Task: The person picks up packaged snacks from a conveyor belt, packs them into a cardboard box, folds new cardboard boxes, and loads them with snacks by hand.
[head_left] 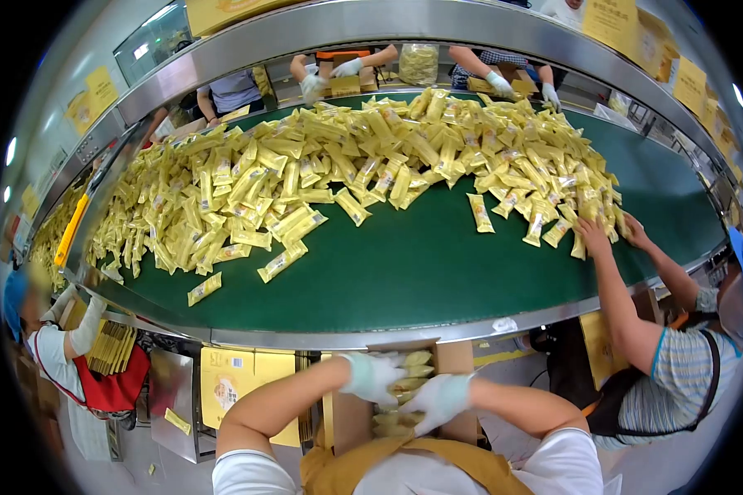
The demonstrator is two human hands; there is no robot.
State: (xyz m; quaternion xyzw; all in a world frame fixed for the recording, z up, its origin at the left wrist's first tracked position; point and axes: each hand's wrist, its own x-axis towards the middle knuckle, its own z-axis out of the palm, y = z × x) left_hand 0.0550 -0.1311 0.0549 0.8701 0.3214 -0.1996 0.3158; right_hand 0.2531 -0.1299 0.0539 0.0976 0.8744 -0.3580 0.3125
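Note:
Both my hands wear white gloves and are inside the top of a cardboard box in front of my body. My left hand presses against the left side of a stack of yellow wrapped snack packets. From the other side, my right hand closes on the same packets, with its fingers curled over their ends. The packets lie crosswise in a row, one behind another. My fingertips are partly hidden among them. The box's front is covered by my apron.
A green conveyor belt with a metal rim carries a large heap of yellow packets. A co-worker's hands reach into it at right; gloved co-workers stand across. Flat yellow cartons stand left of my box. A loose packet lies on a metal stand.

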